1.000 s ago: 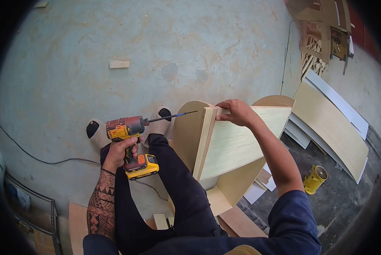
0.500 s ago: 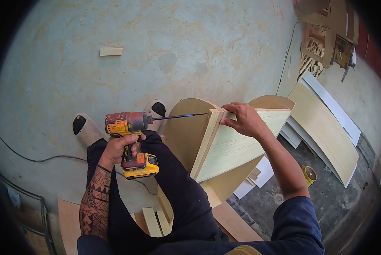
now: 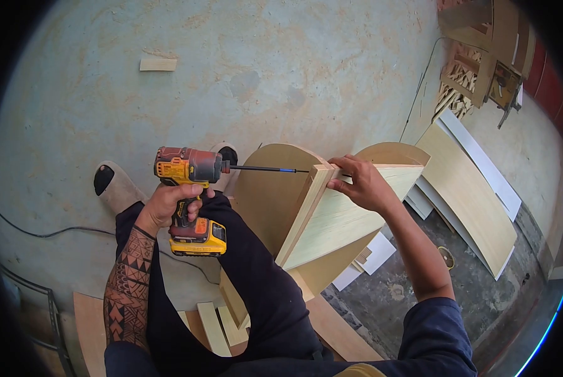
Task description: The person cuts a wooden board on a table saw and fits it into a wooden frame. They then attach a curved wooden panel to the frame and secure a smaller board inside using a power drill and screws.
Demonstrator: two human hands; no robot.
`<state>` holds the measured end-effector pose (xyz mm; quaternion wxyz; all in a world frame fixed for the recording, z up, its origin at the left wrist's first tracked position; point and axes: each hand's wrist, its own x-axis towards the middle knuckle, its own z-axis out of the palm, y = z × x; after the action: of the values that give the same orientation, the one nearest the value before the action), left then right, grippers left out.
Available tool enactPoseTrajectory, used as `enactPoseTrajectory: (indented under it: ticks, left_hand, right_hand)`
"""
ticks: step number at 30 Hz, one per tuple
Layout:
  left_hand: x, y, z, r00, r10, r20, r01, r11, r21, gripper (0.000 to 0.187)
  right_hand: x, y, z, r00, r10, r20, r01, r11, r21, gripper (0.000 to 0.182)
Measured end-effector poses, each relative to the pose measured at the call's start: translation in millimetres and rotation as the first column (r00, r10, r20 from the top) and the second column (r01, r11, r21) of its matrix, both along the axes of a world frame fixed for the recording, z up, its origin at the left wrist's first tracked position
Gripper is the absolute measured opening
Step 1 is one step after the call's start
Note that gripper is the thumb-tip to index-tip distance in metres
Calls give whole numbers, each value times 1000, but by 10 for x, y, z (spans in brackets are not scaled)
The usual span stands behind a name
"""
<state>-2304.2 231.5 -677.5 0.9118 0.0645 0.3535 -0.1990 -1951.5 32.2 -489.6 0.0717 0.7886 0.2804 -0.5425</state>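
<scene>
My left hand (image 3: 174, 204) is wrapped around the grip of a red and yellow cordless impact driver (image 3: 187, 166), its battery hanging below. A long black driver bit (image 3: 256, 168) with a blue band reaches right to the edge strip of a pale wooden panel assembly (image 3: 332, 217). Whether the tip touches a screw is too small to tell. My right hand (image 3: 363, 182) is closed over the top corner of that assembly, thumb and fingers pressed against the wood. Curved plywood pieces (image 3: 275, 182) flank the panel on both sides.
Plywood and white sheets (image 3: 470, 188) lean in a stack at the right. Near my right elbow sits a yellow tape roll (image 3: 445, 257). A small wood offcut (image 3: 158, 65) lies on the floor, and a black cable (image 3: 68, 233) runs at the left. Wood strips (image 3: 213, 330) lie between my legs.
The driver has tilted and shifted slightly up, so its bit lies more nearly level. My right hand keeps its place on the panel corner. The whole view has shifted slightly.
</scene>
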Motion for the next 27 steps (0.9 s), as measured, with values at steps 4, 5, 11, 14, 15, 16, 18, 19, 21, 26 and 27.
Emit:
enactPoseTrajectory:
  ticks: [4,5,11,14,15,16,18,19,21,26,27]
  left_hand:
    - [-13,28,-22,1000,-15,10,15,1000,-7,36]
    - [-8,31,-23,1000,-17,11,17,1000,-9,36]
    - [70,35,34,999,-31,10,31,999,-7,35]
    - [30,22,77,996,-92,0,92,996,-8,32]
    - [27,18,109,996,-89,10,89,996,25,30]
    - [22,9,132,996,-87,20,85,995,58,29]
    - [-12,-4,138,990,-128,50,127,992,21,27]
    - [-3,-19,184,993,-116,19,116,993,33,27]
    - [-7,-25,220,993,-117,6,117,992,44,29]
    - [-24,-35,225,987,-158,4,157,987,45,29]
    - [-20,-43,225,989,-151,0,151,988,42,29]
  right_hand:
    - [-6,-39,5,1000,-24,-10,24,1000,20,41]
    - [-10,-41,5,1000,-26,-10,26,999,19,41]
    - [-22,-54,19,999,-36,1,36,999,34,42]
    - [-12,-73,-8,1000,-30,-9,30,998,52,42]
    - [-5,-84,-24,1000,-7,-8,8,997,73,42]
    - [0,-95,-28,1000,16,-5,-15,995,94,42]
    - [14,-76,-11,1000,23,-16,-21,994,103,41]
    - [21,-62,-8,999,32,-29,-28,993,112,41]
    - [22,-88,-35,1000,20,-23,-18,995,95,39]
    - [35,-63,-47,999,-19,-25,21,999,48,36]
    - [39,-71,-55,1000,0,-19,1,999,50,36]
